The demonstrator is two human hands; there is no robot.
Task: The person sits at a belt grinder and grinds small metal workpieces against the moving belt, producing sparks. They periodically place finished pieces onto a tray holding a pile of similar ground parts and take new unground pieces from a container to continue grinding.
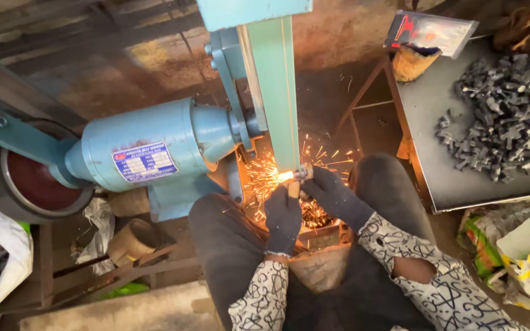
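At the near edge of view, between the seated person's knees, both gloved hands meet at the belt. The left hand [283,217] rises from six o'clock, its fingers closed around the near end of a small metal piece [302,174]. The right hand [332,195] comes in from four o'clock, its fingers pinched on the same piece from the other side. The piece is pressed against the green sanding belt [275,92], where sparks [265,181] spray towards nine o'clock.

Judged from its look, the piece is rigid, dense and light for its size. It is likely hot at the contact edge and sharp where freshly ground. A hold on the end away from the belt, with both hands bracing, appears the safest grip. It is too small to show further detail.

Directly below the hands, a tan container [320,266] sits between the legs; its contents cannot be made out.

At three o'clock, a dark steel tray on the bench [437,135] carries a heap of small dark metal parts [504,116]. At four o'clock lie printed plastic sacks [522,257], contents hidden. At nine o'clock stands the blue motor [148,144]. At eight o'clock, a white sack [1,257] holds dark material.
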